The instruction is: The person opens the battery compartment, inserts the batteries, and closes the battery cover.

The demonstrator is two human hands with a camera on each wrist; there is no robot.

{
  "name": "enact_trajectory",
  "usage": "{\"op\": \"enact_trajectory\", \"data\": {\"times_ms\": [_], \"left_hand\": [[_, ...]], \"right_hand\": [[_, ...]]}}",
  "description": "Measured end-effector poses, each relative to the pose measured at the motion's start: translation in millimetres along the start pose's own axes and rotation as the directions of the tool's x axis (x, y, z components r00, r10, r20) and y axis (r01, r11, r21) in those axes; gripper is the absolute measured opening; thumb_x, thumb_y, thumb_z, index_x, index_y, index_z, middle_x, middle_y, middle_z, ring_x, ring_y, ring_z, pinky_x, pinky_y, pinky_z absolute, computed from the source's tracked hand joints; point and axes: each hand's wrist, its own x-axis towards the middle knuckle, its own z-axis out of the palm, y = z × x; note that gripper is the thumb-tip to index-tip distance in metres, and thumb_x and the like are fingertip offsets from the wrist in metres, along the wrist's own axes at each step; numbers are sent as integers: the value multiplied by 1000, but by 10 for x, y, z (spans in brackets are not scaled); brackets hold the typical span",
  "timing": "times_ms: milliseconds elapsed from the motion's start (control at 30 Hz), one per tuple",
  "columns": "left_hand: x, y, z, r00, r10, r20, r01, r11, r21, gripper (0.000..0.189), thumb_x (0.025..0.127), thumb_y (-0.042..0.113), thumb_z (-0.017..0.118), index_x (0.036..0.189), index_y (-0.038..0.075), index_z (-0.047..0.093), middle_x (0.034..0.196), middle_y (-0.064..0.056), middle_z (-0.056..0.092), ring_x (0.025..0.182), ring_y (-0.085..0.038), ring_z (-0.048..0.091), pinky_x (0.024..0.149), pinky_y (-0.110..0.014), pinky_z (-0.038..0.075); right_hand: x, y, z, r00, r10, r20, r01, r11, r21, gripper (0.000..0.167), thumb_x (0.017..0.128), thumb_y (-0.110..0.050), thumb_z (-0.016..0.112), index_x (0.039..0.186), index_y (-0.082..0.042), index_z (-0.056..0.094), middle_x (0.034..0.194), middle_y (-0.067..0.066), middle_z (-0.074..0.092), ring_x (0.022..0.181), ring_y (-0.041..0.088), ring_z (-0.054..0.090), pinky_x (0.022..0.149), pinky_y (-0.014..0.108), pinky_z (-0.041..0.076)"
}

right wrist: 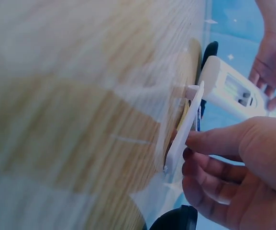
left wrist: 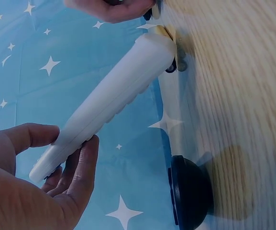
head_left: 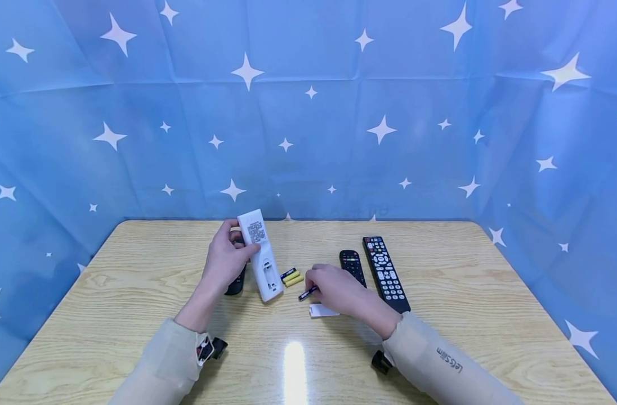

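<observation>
My left hand (head_left: 224, 260) grips a white remote control (head_left: 254, 232) near its far end, thumb across the back. The remote is tilted, back toward me, and its battery compartment (head_left: 271, 277) is uncovered, with no battery showing inside. In the left wrist view the white remote (left wrist: 104, 93) slants with its lower end near the table. At the table, my right hand (head_left: 334, 286) pinches a dark battery (head_left: 306, 293), one end jutting past the fingertips. Just in front lies a white battery cover (head_left: 322, 310), which overlaps the fingertips in the right wrist view.
Two yellow batteries (head_left: 293, 278) and a dark battery (head_left: 287, 274) lie by the white remote's lower end. A small black remote (head_left: 353, 264) and a long black remote (head_left: 387, 274) lie at right. Another black remote (head_left: 235, 286) is partly hidden behind my left hand.
</observation>
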Motion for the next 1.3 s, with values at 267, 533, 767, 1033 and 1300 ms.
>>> {"op": "enact_trajectory", "data": {"times_ms": [267,533,767,1033,1300], "left_hand": [[11,-2,7,1000,-12,8,12,1000,-12,54,92,0,71,139,3,45,121,-20,66,95,-29,66,72,-29,56],[7,4,21,1000,-20,15,20,999,-33,54,92,-1,71,139,2,44,122,-21,65,94,-28,66,75,-37,59],[7,6,37,999,-27,27,28,998,-55,55,92,-1,72,139,2,44,121,-22,64,98,-31,66,79,-43,61],[3,20,58,999,-43,28,44,997,-71,56,92,-1,73,140,2,44,119,-21,63,97,-31,67,78,-44,61],[5,9,72,999,-38,35,41,996,-81,56,91,-1,74,139,1,44,116,-21,63,95,-29,68,71,-32,61]], "right_hand": [[-1,-10,-26,999,-12,-43,13,1000,14,10,93,-5,77,97,-12,70,94,-4,65,83,13,63,69,28,54],[0,-48,-69,995,-15,-94,20,999,46,12,93,-6,75,102,-10,70,98,-2,67,87,14,64,72,30,55],[0,-69,-80,988,-52,-143,58,997,40,9,95,-8,74,103,-12,70,98,-3,67,86,12,65,70,26,54],[17,-94,-91,979,-74,-191,87,994,61,10,94,-8,76,103,-10,72,99,-1,68,85,12,65,66,25,53],[23,-122,-88,972,-80,-222,98,993,68,10,92,-9,78,101,-9,73,96,-1,67,83,12,64,66,25,53]]}}
